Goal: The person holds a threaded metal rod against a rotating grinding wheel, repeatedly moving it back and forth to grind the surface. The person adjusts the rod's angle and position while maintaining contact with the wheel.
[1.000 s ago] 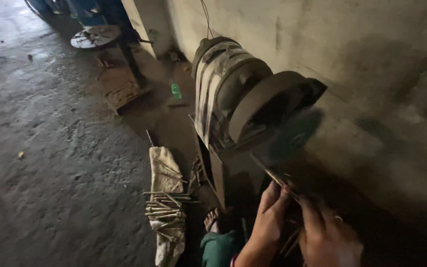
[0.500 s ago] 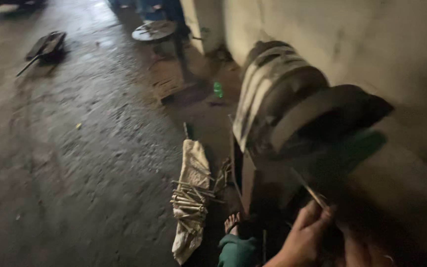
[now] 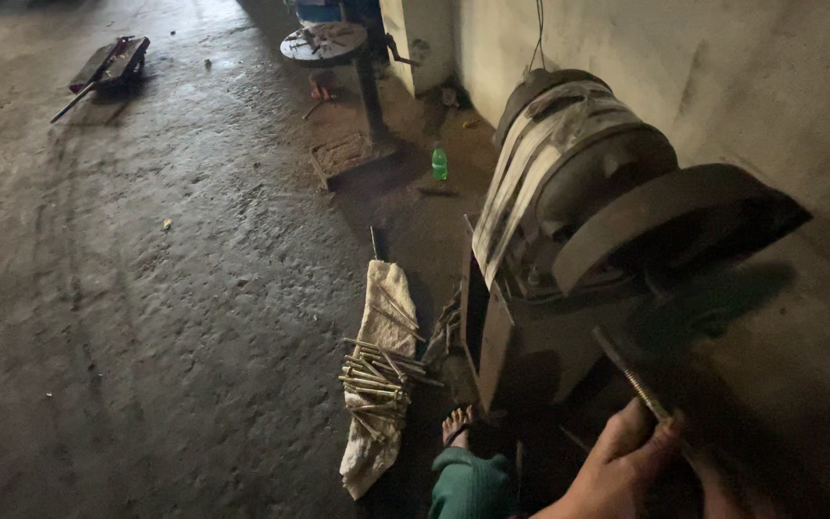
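Since the earlier frame the view has swung right and the hands have slid toward 5 o'clock, so the grinding machine [image 3: 588,279] now fills the right half. The left hand [image 3: 617,471] has its fingers pinching a threaded metal rod [image 3: 638,384] that slants up toward the dark grinding wheel [image 3: 670,226] without touching it; the right hand [image 3: 722,490] shows only as a sliver at the rod's lower end, its grip impossible to tell. The step in hand looks like presenting the rod's tip for grinding, which calls for steady advance to the wheel's rim, while more rods [image 3: 377,375] lie piled on a cloth [image 3: 386,298] at 7 o'clock on the floor [image 3: 146,336].
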